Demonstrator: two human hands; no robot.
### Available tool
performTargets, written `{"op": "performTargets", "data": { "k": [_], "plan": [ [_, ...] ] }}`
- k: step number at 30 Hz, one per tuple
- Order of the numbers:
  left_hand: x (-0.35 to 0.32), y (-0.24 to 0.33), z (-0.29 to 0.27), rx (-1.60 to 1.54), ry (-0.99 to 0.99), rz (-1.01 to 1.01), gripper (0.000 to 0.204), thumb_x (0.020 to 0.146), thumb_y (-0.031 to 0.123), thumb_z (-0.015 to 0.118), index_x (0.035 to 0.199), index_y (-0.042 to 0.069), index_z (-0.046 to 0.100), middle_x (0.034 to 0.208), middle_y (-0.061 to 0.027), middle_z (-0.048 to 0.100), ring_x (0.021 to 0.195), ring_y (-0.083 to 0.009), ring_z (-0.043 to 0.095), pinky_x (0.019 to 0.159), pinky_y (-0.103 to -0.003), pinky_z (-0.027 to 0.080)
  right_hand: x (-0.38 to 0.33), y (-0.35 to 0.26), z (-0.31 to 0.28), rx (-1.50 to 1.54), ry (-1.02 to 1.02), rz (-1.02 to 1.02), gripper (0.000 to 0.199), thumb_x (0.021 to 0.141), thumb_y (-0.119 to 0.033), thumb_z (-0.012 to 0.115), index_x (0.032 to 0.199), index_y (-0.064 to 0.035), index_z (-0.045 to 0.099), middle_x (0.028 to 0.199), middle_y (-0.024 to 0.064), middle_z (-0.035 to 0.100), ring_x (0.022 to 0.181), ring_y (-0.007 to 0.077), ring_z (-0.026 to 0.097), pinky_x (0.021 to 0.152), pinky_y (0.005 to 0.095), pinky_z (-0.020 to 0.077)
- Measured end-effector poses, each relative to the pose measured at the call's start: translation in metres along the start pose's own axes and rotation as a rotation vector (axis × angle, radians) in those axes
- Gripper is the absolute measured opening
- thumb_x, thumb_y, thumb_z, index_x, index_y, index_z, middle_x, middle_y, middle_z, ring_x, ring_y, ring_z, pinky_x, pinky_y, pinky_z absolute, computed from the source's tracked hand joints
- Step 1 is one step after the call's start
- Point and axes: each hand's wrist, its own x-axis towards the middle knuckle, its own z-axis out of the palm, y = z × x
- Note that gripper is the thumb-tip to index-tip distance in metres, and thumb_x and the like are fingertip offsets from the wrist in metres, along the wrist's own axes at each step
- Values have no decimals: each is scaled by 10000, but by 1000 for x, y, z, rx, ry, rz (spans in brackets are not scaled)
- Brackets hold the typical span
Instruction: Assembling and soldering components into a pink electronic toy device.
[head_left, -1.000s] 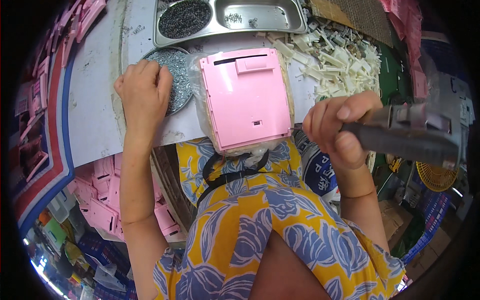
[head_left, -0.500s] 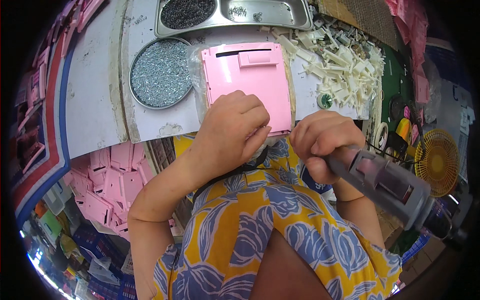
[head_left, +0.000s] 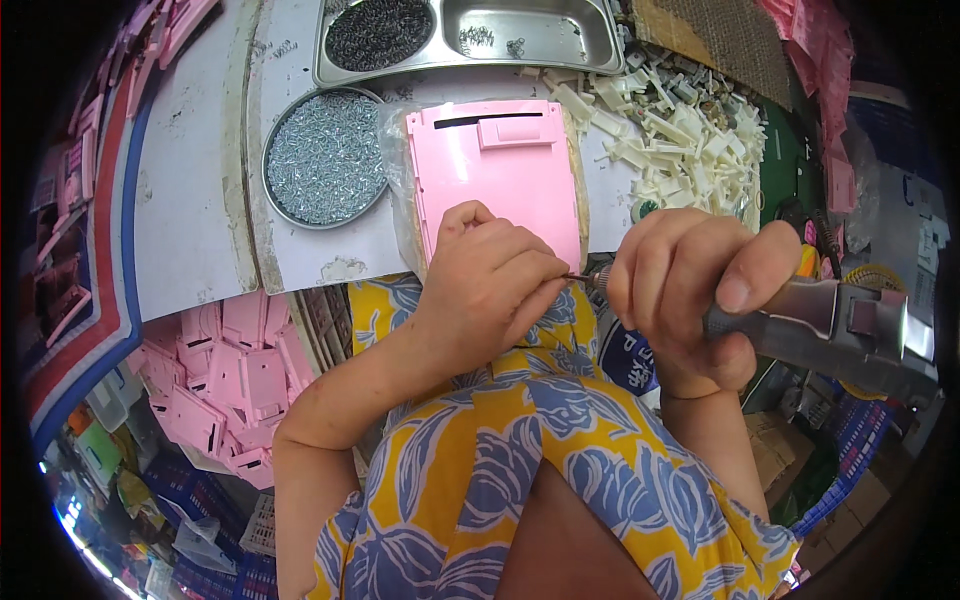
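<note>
A pink plastic panel (head_left: pixel 500 185) with a dark slot and a small raised block lies on a padded, plastic-wrapped support at the front of the table. My left hand (head_left: pixel 490 275) rests over its near edge, fingers curled and the thumb and forefinger pinched together. Whatever is between those fingertips is hidden. My right hand (head_left: pixel 700 290) is wrapped around a grey power screwdriver (head_left: pixel 840 335), held almost level. Its thin bit (head_left: pixel 578 277) points left and meets the pinched fingertips of my left hand.
Left of the panel stands a round metal dish (head_left: pixel 267 170) full of small screws. Behind is a steel tray (head_left: pixel 480 66) with dark springs (head_left: pixel 380 32). White plastic parts (head_left: pixel 690 150) lie heaped at the right. More pink panels (head_left: pixel 215 380) fill a container below left.
My right hand has turned the screwdriver flatter and raised it, bringing the bit to my left fingertips. My left hand has shifted slightly right and down along the panel's near edge.
</note>
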Motion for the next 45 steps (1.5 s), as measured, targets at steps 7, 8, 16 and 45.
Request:
{"op": "performTargets", "data": {
  "k": [7,8,16,45],
  "plan": [
    [3,-52,-64,384,337,-156,173,786,142,759,936,80,702,1042,-77,672,966,-245,625,927,-433,377,19,13,-31,-149,105,-151,338,956,-155,645,1217,-75,446,621,22,469,521,143,439,532,333,422],
    [3,-60,-79,594,264,-290,159,803,170,753,928,85,708,1019,-68,667,978,-247,613,932,-425,370,21,18,-40,-184,111,-157,313,959,-138,621,1211,-68,449,620,29,473,518,140,439,528,331,417],
    [-13,-76,-104,679,99,-439,125,853,235,728,843,111,719,910,-35,655,962,-250,586,912,-431,355,16,44,-49,-185,113,-92,263,889,-3,626,1104,-26,475,720,82,569,576,139,556,542,305,491],
    [10,-20,-41,295,110,106,222,777,175,814,933,136,661,879,44,678,733,-138,599,837,-399,330,62,9,-2,-70,-161,-9,314,972,-361,670,1214,-219,529,616,-88,526,497,66,491,506,236,434]
  ]
}}
